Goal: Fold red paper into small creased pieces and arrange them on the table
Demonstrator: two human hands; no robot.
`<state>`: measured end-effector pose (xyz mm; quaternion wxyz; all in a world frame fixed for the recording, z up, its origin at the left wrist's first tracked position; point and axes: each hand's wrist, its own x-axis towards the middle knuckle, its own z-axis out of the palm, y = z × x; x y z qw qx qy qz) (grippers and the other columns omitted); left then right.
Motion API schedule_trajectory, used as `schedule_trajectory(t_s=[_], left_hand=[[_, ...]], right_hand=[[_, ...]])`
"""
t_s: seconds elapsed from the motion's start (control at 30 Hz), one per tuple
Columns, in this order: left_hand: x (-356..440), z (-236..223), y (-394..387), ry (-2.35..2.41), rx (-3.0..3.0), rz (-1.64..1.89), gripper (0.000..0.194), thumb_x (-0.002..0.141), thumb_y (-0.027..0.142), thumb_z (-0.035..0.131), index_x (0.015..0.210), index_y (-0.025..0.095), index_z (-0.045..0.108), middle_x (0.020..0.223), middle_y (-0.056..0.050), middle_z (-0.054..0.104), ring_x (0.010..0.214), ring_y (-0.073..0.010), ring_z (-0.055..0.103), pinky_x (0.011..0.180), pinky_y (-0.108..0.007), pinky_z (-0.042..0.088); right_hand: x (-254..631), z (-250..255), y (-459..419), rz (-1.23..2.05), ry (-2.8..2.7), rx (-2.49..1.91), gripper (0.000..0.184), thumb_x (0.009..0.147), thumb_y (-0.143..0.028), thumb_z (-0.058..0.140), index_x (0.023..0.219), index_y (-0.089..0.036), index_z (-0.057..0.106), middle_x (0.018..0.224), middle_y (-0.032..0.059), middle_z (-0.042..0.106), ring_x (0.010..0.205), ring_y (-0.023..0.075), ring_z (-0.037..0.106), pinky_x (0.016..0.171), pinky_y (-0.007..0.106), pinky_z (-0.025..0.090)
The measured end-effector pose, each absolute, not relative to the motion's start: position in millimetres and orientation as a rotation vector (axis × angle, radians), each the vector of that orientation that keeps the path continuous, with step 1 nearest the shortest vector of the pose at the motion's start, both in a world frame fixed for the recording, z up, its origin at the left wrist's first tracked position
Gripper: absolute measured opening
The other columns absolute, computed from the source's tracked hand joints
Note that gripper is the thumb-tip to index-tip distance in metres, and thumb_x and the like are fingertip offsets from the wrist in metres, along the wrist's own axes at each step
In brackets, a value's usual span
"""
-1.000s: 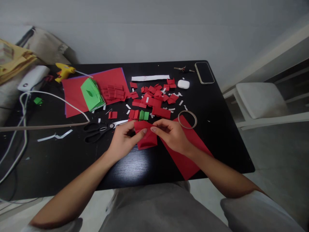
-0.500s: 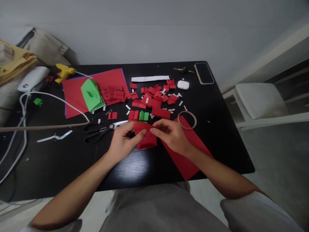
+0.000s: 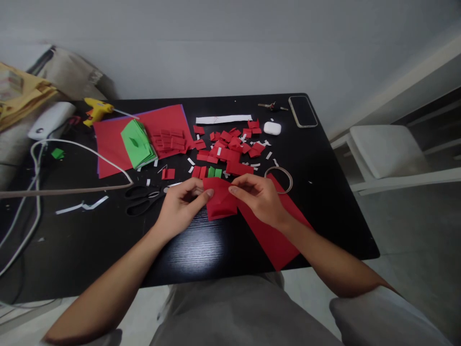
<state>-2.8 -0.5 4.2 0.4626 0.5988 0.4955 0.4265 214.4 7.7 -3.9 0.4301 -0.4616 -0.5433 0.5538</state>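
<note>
Between my two hands is a piece of red paper [image 3: 221, 202], held up over the near side of the pile. My left hand [image 3: 183, 199] pinches its left edge between thumb and fingers. At the upper right edge, my right hand [image 3: 257, 194] pinches it the same way. The paper looks creased, with a folded lower edge. Just behind it lie small folded green paper pieces [image 3: 215, 172] and folded red pieces [image 3: 199, 172]. Black-handled scissors [image 3: 144, 199] lie left of my left hand, their blades partly hidden by it. A red sheet [image 3: 277, 235] lies under my right forearm.
Behind my hands spreads a heap of red folded papers [image 3: 228, 151] with white scraps. A tape ring [image 3: 280, 179], white case [image 3: 272, 128], keys [image 3: 272, 106] and phone [image 3: 303, 111] are at right. Green papers [image 3: 139, 144], a yellow glue gun [image 3: 96, 110] and a looping cable [image 3: 82, 146] are at left.
The red paper has shifted slightly right and its upper part now shows more fully between my hands. My fingertips have moved a little apart. The things on the table stay in place.
</note>
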Motion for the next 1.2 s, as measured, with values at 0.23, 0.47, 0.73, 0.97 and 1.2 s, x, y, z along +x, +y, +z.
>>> schedule_trajectory(t_s=[0.23, 0.47, 0.73, 0.97, 1.2], left_hand=[[-11.2, 6.2, 5.5, 1.249, 1.513, 1.081, 0.019, 0.087, 0.034, 0.078, 0.079, 0.018, 0.071, 0.066, 0.001, 0.065, 0.059, -0.0115, 0.057, 0.056, -0.022, 0.046], [-11.5, 4.4, -3.5, 1.219, 1.726, 1.158, 0.019, 0.092, 0.022, 0.076, 0.111, 0.021, 0.076, 0.061, 0.007, 0.061, 0.053, -0.0079, 0.055, 0.054, -0.02, 0.044], [-9.9, 5.3, -5.6, 1.051, 1.572, 1.249, 0.017, 0.088, 0.02, 0.081, 0.105, 0.022, 0.081, 0.1, -0.006, 0.08, 0.081, -0.0147, 0.076, 0.075, -0.024, 0.062], [-11.2, 4.2, -4.0, 0.939, 1.616, 1.252, 0.024, 0.084, 0.018, 0.086, 0.106, 0.023, 0.08, 0.103, -0.006, 0.075, 0.092, -0.0157, 0.073, 0.082, -0.026, 0.062], [-5.3, 4.8, -7.8, 1.137, 1.762, 1.311, 0.01, 0.086, 0.021, 0.085, 0.087, 0.019, 0.075, 0.081, -0.002, 0.075, 0.07, -0.0118, 0.068, 0.065, -0.022, 0.056]], right_hand=[[216.0, -3.9, 12.4, 1.366, -1.335, -1.121, 0.016, 0.085, -0.037, 0.084, 0.087, -0.023, 0.076, 0.088, 0.0018, 0.077, 0.083, 0.0177, 0.072, 0.081, 0.032, 0.059], [215.3, 3.7, 3.0, 1.157, -1.442, -1.16, 0.01, 0.088, -0.035, 0.082, 0.093, -0.026, 0.081, 0.07, -0.0023, 0.069, 0.062, 0.0132, 0.06, 0.059, 0.028, 0.051], [214.8, 2.5, -1.1, 1.41, -1.285, -0.983, 0.015, 0.086, -0.035, 0.085, 0.098, -0.026, 0.081, 0.09, 0.0011, 0.08, 0.076, 0.017, 0.077, 0.072, 0.032, 0.067], [215.8, 1.2, 0.4, 1.308, -1.352, -0.968, 0.022, 0.075, -0.031, 0.095, 0.093, -0.028, 0.083, 0.094, -0.0001, 0.082, 0.084, 0.0176, 0.078, 0.081, 0.032, 0.067], [213.2, -0.1, -3.8, 1.259, -1.371, -1.044, 0.017, 0.083, -0.039, 0.089, 0.089, -0.025, 0.08, 0.089, 0.0014, 0.081, 0.076, 0.0172, 0.077, 0.075, 0.032, 0.066]])
